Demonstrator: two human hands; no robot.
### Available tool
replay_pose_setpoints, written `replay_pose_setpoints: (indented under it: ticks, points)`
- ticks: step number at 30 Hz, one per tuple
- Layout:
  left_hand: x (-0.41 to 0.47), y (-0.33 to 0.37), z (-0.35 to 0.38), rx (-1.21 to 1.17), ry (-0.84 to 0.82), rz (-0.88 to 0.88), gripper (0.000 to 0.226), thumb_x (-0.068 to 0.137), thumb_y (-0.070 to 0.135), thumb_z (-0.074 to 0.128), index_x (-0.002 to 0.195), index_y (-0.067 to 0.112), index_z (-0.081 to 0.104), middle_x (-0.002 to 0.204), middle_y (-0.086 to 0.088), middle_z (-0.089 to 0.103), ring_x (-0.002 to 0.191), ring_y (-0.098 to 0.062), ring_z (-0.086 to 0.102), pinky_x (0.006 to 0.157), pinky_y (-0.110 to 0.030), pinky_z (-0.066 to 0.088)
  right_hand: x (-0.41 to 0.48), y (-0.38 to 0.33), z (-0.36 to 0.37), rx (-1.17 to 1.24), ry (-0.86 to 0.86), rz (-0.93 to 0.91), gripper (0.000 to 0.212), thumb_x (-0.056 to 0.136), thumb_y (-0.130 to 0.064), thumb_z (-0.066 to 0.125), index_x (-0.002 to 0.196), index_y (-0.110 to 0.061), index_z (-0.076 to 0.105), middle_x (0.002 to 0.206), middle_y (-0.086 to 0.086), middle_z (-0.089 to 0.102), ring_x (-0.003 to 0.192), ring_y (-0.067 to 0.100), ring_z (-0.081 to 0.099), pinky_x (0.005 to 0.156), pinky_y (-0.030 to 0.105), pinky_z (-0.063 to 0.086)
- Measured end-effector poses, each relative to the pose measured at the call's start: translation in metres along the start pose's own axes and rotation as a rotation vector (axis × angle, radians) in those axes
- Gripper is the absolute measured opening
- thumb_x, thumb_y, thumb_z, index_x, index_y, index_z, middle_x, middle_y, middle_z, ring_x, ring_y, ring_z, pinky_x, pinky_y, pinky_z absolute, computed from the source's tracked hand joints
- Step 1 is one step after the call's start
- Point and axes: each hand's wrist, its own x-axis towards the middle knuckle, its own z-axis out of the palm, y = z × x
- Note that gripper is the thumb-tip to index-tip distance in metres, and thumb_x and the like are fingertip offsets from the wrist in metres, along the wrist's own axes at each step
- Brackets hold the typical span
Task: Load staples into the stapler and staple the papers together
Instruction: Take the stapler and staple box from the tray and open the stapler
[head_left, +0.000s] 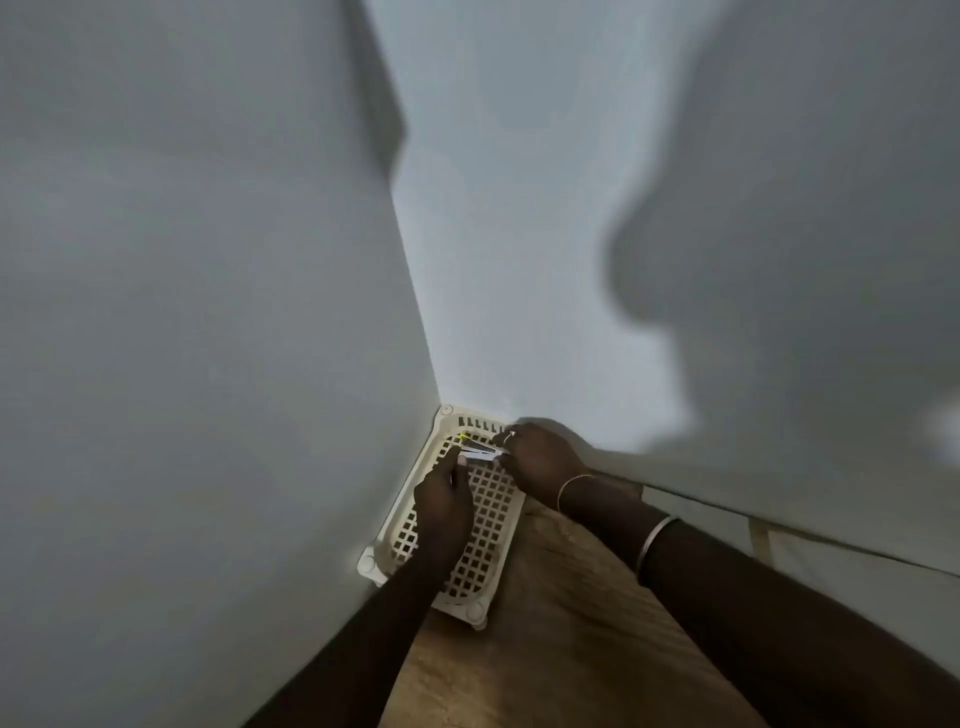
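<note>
Saw two bare forearms, no sleeves anywhere in view. Left hand (441, 499) carried no jewellery that could be made out. Right hand (543, 460) wore a small ring (511, 434) on one finger, silvery, with a little raised top; detail too tiny to say more. Had a thin gold-coloured bangle (571, 488) round the right wrist, plain and narrow. Wore a second, wider silver-coloured bangle (655, 540) further up the same forearm, smooth, no visible pattern. No watch strap or cloth cuff seen.
</note>
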Motion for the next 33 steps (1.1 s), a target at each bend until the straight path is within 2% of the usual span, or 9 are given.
replay_pose_setpoints:
  ticks: [5,13,18,21,25,28,30,32,33]
  points:
    - [0.005,-0.003,0.003,0.003,-0.045,-0.117,0.034,0.108,0.026,0.043,0.132,0.020,0.066,0.112,0.000,0.076,0.101,-0.018,0.071,0.092,-0.035,0.055,0.013,-0.009,0.020,-0.053,-0.021,0.017,0.034,0.094,-0.032,0.053,0.122,-0.015,0.065,0.124,0.012,0.064,0.113,0.031,0.062,0.091,0.043,0.053]
    - [0.010,-0.010,0.005,0.017,-0.067,-0.191,0.034,0.106,0.028,0.045,0.133,0.022,0.065,0.114,-0.001,0.076,0.103,-0.020,0.071,0.096,-0.046,0.056,0.018,-0.010,0.034,-0.022,0.073,0.007,0.044,0.088,-0.011,0.059,0.132,-0.017,0.058,0.136,0.012,0.061,0.125,0.031,0.057,0.102,0.040,0.049]
    - [0.009,-0.019,0.006,0.006,-0.080,-0.194,0.027,0.104,0.028,0.048,0.121,0.027,0.069,0.104,0.006,0.077,0.095,-0.014,0.072,0.092,-0.046,0.059,0.013,-0.009,0.037,0.066,0.133,0.028,0.045,0.089,-0.012,0.060,0.134,-0.014,0.057,0.140,0.013,0.059,0.130,0.030,0.054,0.107,0.040,0.045]
    - [0.004,-0.002,-0.003,-0.016,-0.065,-0.159,0.027,0.103,0.019,0.049,0.119,0.023,0.071,0.104,0.004,0.077,0.091,-0.011,0.070,0.093,-0.042,0.057,0.008,-0.010,0.032,0.166,0.188,0.084,0.033,0.087,-0.013,0.061,0.120,-0.016,0.062,0.118,0.008,0.070,0.110,0.027,0.065,0.090,0.036,0.052]
    - [-0.004,0.017,-0.008,-0.027,-0.039,-0.114,0.037,0.100,0.003,0.050,0.131,0.013,0.067,0.121,-0.006,0.074,0.099,-0.005,0.059,0.091,-0.022,0.045,-0.003,-0.012,0.023,0.394,0.273,0.225,0.021,0.089,-0.018,0.057,0.109,-0.021,0.063,0.098,0.002,0.071,0.092,0.024,0.067,0.075,0.035,0.052]
    - [-0.010,0.027,-0.006,-0.070,-0.041,-0.090,0.037,0.099,0.000,0.053,0.131,0.008,0.067,0.123,-0.009,0.073,0.104,-0.010,0.062,0.082,-0.009,0.040,-0.021,-0.011,0.018,0.643,0.357,0.292,0.027,0.089,-0.016,0.067,0.116,-0.017,0.066,0.105,0.001,0.072,0.095,0.017,0.067,0.083,0.033,0.055]
    - [-0.018,0.038,-0.006,-0.151,-0.063,-0.116,0.030,0.100,0.003,0.054,0.123,0.012,0.071,0.117,-0.008,0.075,0.102,-0.014,0.066,0.084,-0.017,0.044,-0.036,-0.011,0.010,0.794,0.391,0.343,0.027,0.087,-0.014,0.073,0.113,-0.013,0.066,0.106,-0.001,0.072,0.095,0.010,0.068,0.085,0.027,0.055]
    - [-0.026,0.052,-0.006,-0.291,-0.113,-0.154,0.028,0.103,0.010,0.054,0.096,0.031,0.070,0.094,0.005,0.073,0.084,-0.001,0.065,0.083,-0.026,0.050,-0.052,-0.011,0.001,0.963,0.396,0.376,0.022,0.086,-0.009,0.075,0.106,-0.012,0.067,0.101,-0.003,0.071,0.094,0.004,0.068,0.082,0.020,0.053]
    - [-0.032,0.057,-0.005,-0.354,-0.154,-0.174,0.032,0.104,0.011,0.054,0.089,0.037,0.065,0.088,0.011,0.069,0.079,0.005,0.063,0.080,-0.024,0.052,-0.062,-0.010,-0.003,1.040,0.395,0.390,0.019,0.086,-0.007,0.075,0.102,-0.013,0.067,0.099,-0.004,0.071,0.093,0.003,0.068,0.082,0.019,0.053]
